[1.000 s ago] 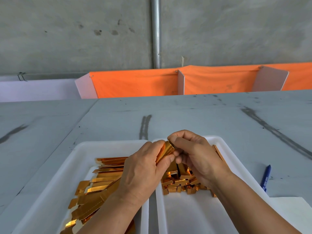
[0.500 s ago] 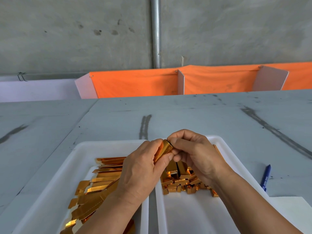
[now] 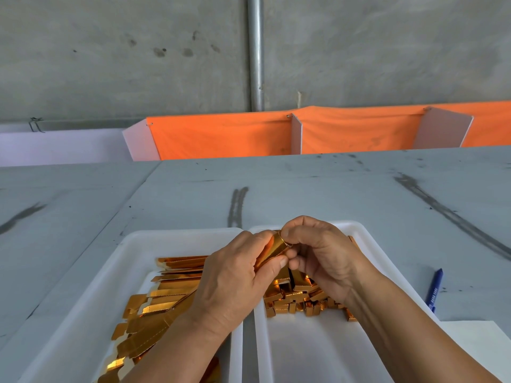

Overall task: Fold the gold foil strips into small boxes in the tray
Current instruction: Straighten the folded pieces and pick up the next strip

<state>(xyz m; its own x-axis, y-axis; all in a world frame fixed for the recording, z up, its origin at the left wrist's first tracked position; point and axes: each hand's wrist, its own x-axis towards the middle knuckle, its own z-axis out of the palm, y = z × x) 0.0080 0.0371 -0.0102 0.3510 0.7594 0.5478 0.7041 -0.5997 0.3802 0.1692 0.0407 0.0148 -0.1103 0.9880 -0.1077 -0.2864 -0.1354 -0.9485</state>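
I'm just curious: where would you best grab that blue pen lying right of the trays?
Probably pinch the blue pen across its mid-barrel from above: it lies flat on the table, long and thin, with bare surface on both long sides.

- Left tray point(image 3: 91, 299) and right tray point(image 3: 318, 355) sit side by side on the table point(image 3: 304, 189).
- Flat foil strips point(image 3: 174, 293) are piled in the left tray.
- Folded boxes point(image 3: 293, 298) are heaped in the right tray's far half.
- Left hand point(image 3: 232, 280) and right hand point(image 3: 323, 252) meet above the gap, a foil piece point(image 3: 276, 248) pinched between them.
- Pen point(image 3: 435, 288) lies right of the right tray, with a paper sheet point(image 3: 478, 346) nearer.
- Cloth screen point(image 3: 221, 136) stands behind the table.
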